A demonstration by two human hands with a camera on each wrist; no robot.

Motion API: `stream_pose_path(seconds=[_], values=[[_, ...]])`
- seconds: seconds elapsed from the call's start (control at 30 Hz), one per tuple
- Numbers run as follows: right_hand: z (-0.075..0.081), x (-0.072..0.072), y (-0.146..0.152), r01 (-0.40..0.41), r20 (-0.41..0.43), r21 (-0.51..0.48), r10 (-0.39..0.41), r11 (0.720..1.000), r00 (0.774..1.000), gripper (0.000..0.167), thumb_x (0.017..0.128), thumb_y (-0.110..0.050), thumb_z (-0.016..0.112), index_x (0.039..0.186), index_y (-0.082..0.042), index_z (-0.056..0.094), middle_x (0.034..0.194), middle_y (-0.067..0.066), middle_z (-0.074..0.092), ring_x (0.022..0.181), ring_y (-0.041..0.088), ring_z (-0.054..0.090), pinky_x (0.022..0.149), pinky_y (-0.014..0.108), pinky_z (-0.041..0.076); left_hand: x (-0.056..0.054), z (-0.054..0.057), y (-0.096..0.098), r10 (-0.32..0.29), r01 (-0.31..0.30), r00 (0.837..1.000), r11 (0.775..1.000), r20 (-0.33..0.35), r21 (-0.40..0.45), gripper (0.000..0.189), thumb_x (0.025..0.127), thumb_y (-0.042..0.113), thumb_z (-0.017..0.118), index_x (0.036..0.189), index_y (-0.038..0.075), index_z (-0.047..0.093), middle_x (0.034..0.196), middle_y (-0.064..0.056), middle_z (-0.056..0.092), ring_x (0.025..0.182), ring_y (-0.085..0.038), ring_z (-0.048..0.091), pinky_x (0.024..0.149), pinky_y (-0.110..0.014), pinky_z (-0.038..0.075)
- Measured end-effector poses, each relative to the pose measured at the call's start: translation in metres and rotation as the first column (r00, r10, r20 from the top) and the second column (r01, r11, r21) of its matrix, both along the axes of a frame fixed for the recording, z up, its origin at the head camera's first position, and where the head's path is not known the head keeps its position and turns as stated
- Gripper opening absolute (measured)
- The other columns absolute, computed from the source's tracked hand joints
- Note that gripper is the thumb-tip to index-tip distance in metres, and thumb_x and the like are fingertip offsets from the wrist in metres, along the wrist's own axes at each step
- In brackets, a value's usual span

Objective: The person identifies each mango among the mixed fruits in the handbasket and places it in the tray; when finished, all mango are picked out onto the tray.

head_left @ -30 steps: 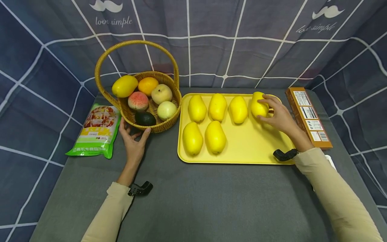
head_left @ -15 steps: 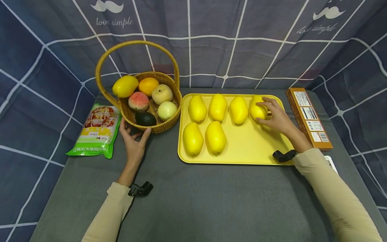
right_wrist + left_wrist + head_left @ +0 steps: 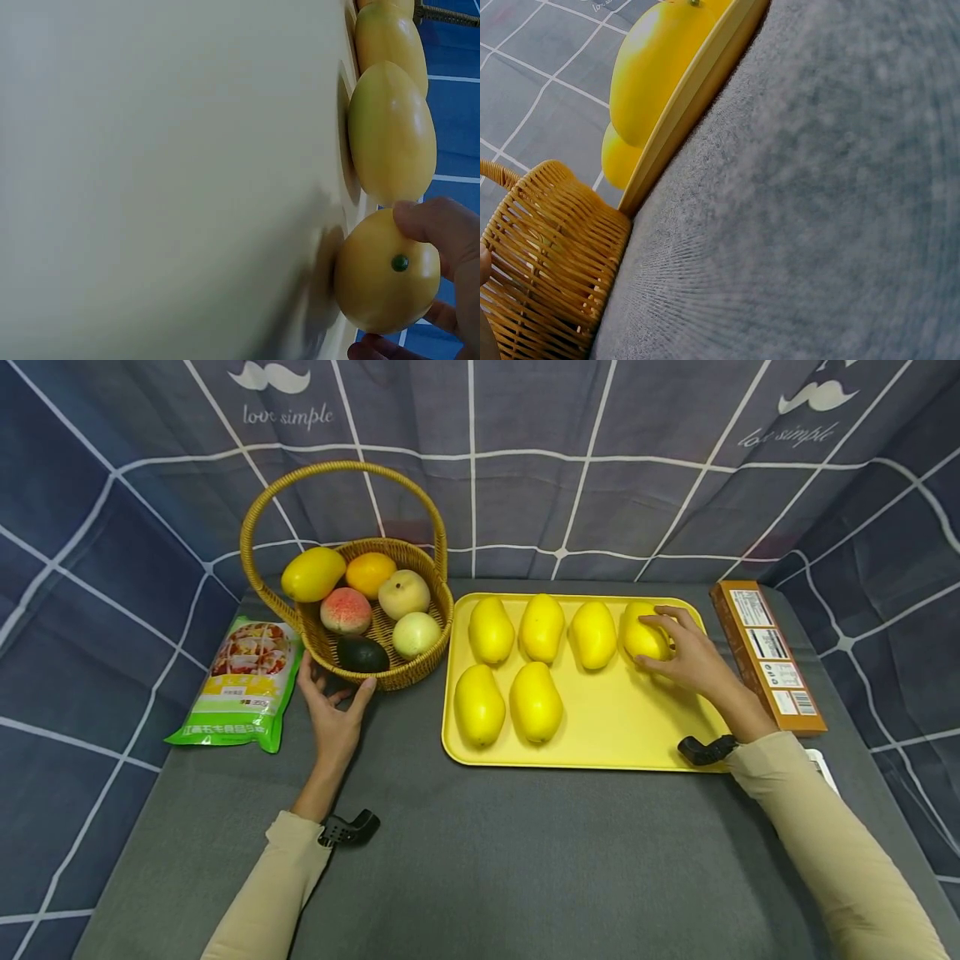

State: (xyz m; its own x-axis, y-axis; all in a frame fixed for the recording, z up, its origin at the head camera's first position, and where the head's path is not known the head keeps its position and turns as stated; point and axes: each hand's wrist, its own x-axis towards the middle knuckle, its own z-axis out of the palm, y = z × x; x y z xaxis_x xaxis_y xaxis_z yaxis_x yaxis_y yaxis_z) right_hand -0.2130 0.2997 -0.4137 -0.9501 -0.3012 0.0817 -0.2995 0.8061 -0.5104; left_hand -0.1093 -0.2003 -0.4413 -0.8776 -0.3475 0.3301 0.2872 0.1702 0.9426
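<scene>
In the head view my right hand [image 3: 693,652] holds a yellow mango [image 3: 643,631] at the back right of the yellow tray [image 3: 607,727]. Thumb and fingers lie on opposite sides of this mango [image 3: 386,274] in the right wrist view. Beside it stands another mango [image 3: 593,635], with several more to the left in two rows. My left hand [image 3: 333,722] rests against the front of the wicker basket [image 3: 408,672], thumb and fingers spread along its wall. Inside the basket are a peach [image 3: 346,611], a dark avocado [image 3: 362,654] and several other fruits. Some left fingertips are hidden.
A green and white food bag [image 3: 243,685] lies left of the basket. An orange-brown box [image 3: 768,656] lies right of the tray. Behind the right forearm a white object [image 3: 823,770] shows in part. A checked curtain [image 3: 517,502] surrounds the grey table [image 3: 517,860].
My right hand has moved the mango slightly down and toward the front, and it now sits in line with the back row. My left hand stays at the basket.
</scene>
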Motion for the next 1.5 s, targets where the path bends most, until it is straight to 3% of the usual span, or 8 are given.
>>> stream_pose_path(seconds=[0.13, 0.33, 0.87, 1.13, 1.33, 1.5], values=[[-0.002, 0.001, -0.001, 0.017, -0.012, -0.003, -0.017, 1.0, 1.0, 0.064, 0.083, -0.021, 0.079, 0.139, -0.008, 0.052, 0.15, 0.024, 0.031, 0.132, 0.049, 0.034, 0.099, 0.064, 0.033, 0.001, -0.001, -0.001, 0.001, -0.001, 1.0, 1.0, 0.001, -0.002, 0.09, 0.087, 0.002, 0.068, 0.154, -0.003, 0.009, 0.157, -0.025, 0.013, 0.139, -0.042, 0.027, 0.091, -0.047, 0.036], [-0.003, 0.001, -0.003, 0.025, -0.043, 0.018, -0.024, 1.0, 0.999, 0.064, 0.082, -0.025, 0.08, 0.138, -0.009, 0.054, 0.147, 0.027, 0.035, 0.13, 0.053, 0.033, 0.103, 0.068, 0.026, 0.002, -0.002, -0.002, 0.004, -0.004, 1.0, 1.0, 0.001, -0.006, 0.09, 0.087, 0.003, 0.068, 0.154, -0.002, 0.009, 0.157, -0.025, 0.013, 0.139, -0.042, 0.027, 0.091, -0.047, 0.036], [-0.006, 0.004, -0.004, 0.013, -0.079, 0.016, -0.011, 1.0, 0.997, 0.067, 0.08, -0.025, 0.082, 0.139, -0.008, 0.054, 0.151, 0.025, 0.033, 0.134, 0.054, 0.029, 0.105, 0.069, 0.023, 0.004, -0.004, -0.003, 0.011, -0.011, 1.0, 1.0, -0.001, -0.007, 0.09, 0.087, 0.003, 0.069, 0.154, -0.002, 0.009, 0.157, -0.025, 0.013, 0.139, -0.042, 0.027, 0.091, -0.047, 0.036], [0.015, 0.008, -0.024, -0.027, -0.187, 0.02, 0.03, 0.999, 0.982, 0.065, 0.082, -0.023, 0.08, 0.14, -0.01, 0.054, 0.154, 0.018, 0.034, 0.127, 0.045, 0.036, 0.098, 0.064, 0.031, 0.005, -0.001, -0.002, 0.003, -0.002, 1.0, 1.0, 0.008, -0.012, 0.09, 0.088, 0.004, 0.068, 0.154, -0.002, 0.008, 0.158, -0.025, 0.012, 0.139, -0.043, 0.027, 0.091, -0.046, 0.036], [0.039, 0.016, -0.067, -0.15, -0.293, 0.026, 0.151, 0.988, 0.944, 0.064, 0.083, -0.02, 0.08, 0.14, -0.013, 0.054, 0.152, 0.016, 0.038, 0.128, 0.043, 0.04, 0.096, 0.062, 0.037, 0.003, 0.0, -0.003, -0.004, 0.004, 1.0, 1.0, 0.004, -0.009, 0.09, 0.088, 0.004, 0.068, 0.154, -0.002, 0.008, 0.157, -0.024, 0.013, 0.139, -0.043, 0.028, 0.092, -0.047, 0.036], [0.044, 0.013, -0.102, -0.232, -0.297, -0.002, 0.221, 0.973, 0.929, 0.062, 0.085, -0.021, 0.078, 0.141, -0.014, 0.053, 0.151, 0.014, 0.039, 0.133, 0.04, 0.04, 0.101, 0.06, 0.037, 0.001, 0.001, -0.001, -0.003, 0.003, 1.0, 1.0, 0.006, -0.014, 0.09, 0.088, 0.005, 0.068, 0.154, -0.002, 0.008, 0.157, -0.024, 0.013, 0.139, -0.043, 0.027, 0.092, -0.047, 0.036]])
